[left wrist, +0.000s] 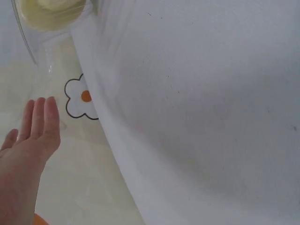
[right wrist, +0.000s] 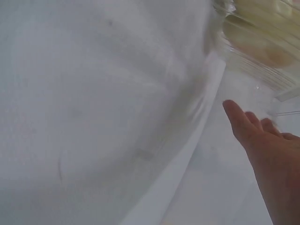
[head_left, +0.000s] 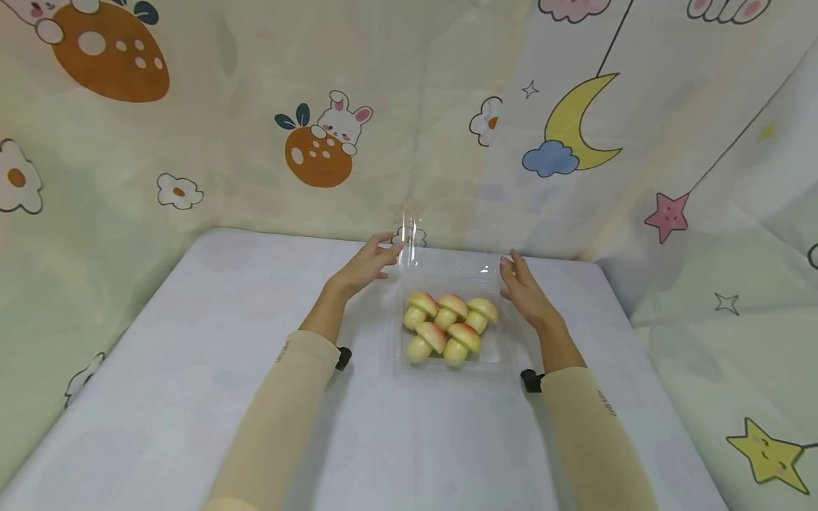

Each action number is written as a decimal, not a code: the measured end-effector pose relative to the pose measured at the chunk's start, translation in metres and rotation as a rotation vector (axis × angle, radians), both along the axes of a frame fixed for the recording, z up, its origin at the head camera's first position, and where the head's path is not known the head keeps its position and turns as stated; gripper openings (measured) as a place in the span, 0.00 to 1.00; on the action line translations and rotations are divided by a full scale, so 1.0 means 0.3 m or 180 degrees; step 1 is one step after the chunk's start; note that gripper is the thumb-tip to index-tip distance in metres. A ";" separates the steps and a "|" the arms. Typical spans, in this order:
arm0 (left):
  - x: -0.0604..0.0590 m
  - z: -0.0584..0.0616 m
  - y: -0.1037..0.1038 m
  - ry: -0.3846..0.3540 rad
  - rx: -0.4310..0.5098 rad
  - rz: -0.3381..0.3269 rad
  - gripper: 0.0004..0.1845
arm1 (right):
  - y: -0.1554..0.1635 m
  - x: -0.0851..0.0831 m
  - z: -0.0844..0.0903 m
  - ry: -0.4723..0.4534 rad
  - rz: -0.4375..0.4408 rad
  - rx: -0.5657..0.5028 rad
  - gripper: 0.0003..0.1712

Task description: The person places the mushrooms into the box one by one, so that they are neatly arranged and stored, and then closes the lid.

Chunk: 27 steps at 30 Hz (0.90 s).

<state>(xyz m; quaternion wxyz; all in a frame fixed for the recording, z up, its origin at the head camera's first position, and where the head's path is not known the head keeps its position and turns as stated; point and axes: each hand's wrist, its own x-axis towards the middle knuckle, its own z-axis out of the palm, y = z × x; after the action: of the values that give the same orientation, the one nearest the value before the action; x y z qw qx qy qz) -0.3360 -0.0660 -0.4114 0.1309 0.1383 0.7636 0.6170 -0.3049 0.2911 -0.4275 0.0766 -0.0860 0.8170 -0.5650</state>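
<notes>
A clear plastic box (head_left: 487, 349) sits on the table with its hinged lid (head_left: 447, 264) raised at the back. Inside it lie several mushroom-shaped pieces (head_left: 451, 306), pale yellow with caps tinged red. My left hand (head_left: 366, 268) is at the lid's left edge, fingertips right by the plastic; in the left wrist view its fingers (left wrist: 38, 119) look straight. On the other side, my right hand (head_left: 525, 289) is beside the lid's right edge with its fingers extended. The box's near side shows partly in the right wrist view, above the right hand (right wrist: 269, 145).
A white cloth covers the table (head_left: 422, 440). Behind it hangs a patterned curtain (head_left: 409, 142) with rabbits, flowers, a moon and stars. Black wrist straps show at the left sleeve (head_left: 281, 411) and the right sleeve (head_left: 588, 433).
</notes>
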 end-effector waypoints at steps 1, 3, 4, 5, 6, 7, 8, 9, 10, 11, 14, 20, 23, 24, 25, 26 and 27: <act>-0.001 0.000 0.002 0.0034 0.0091 0.0020 0.42 | 0.001 0.001 0.004 0.0044 -0.0040 -0.0018 0.45; -0.003 -0.003 0.007 0.0127 0.0220 0.0030 0.39 | 0.004 0.007 0.014 0.0151 -0.0124 -0.0039 0.47; -0.003 -0.003 0.010 0.0169 0.0240 0.0042 0.38 | 0.005 0.013 0.021 0.0221 -0.0162 -0.0023 0.47; -0.004 -0.004 0.011 0.0211 0.0256 0.0042 0.37 | 0.006 0.020 0.029 0.0282 -0.0213 -0.0038 0.47; -0.003 -0.004 0.012 0.0243 0.0263 0.0040 0.36 | 0.008 0.029 0.038 0.0354 -0.0253 -0.0023 0.47; -0.002 -0.002 0.012 0.0269 0.0257 0.0038 0.35 | 0.009 0.038 0.048 0.0429 -0.0289 -0.0025 0.46; 0.000 0.000 0.012 0.0297 0.0244 0.0034 0.34 | 0.012 0.048 0.059 0.0508 -0.0309 -0.0015 0.46; 0.001 0.002 0.012 0.0324 0.0233 0.0019 0.33 | 0.017 0.058 0.071 0.0584 -0.0319 -0.0036 0.45; 0.004 0.005 0.012 0.0351 0.0209 -0.0004 0.32 | 0.024 0.068 0.082 0.0640 -0.0320 -0.0083 0.44; 0.008 0.008 0.011 0.0385 0.0161 -0.0042 0.31 | 0.033 0.080 0.091 0.0682 -0.0328 -0.0146 0.43; 0.027 0.023 0.001 0.0440 -0.0027 -0.0189 0.28 | 0.061 0.123 0.111 0.0751 -0.0313 -0.0349 0.39; 0.073 0.046 -0.033 0.0530 -0.0249 -0.0414 0.25 | 0.103 0.204 0.101 0.0902 -0.0118 -0.0802 0.33; 0.091 0.047 -0.049 0.0530 -0.0297 -0.0495 0.25 | 0.118 0.236 0.092 0.0941 -0.0029 -0.0596 0.31; 0.098 0.046 -0.052 0.0527 -0.0337 -0.0535 0.25 | 0.125 0.247 0.090 0.0946 -0.0011 -0.0448 0.31; 0.105 0.046 -0.055 0.0513 -0.0366 -0.0575 0.25 | 0.133 0.258 0.088 0.0936 0.0005 -0.0305 0.31; 0.112 0.048 -0.056 0.0502 -0.0405 -0.0607 0.25 | 0.140 0.270 0.087 0.0905 0.0029 -0.0187 0.31; 0.120 0.049 -0.057 0.0497 -0.0447 -0.0647 0.24 | 0.147 0.280 0.084 0.0885 0.0058 -0.0081 0.31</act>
<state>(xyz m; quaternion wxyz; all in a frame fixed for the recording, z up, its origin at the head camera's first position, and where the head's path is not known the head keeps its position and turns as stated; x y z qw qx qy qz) -0.3000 -0.0832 -0.3967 0.1422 0.2530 0.7948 0.5330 -0.2211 0.3353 -0.4022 -0.0333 -0.1718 0.8117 -0.5572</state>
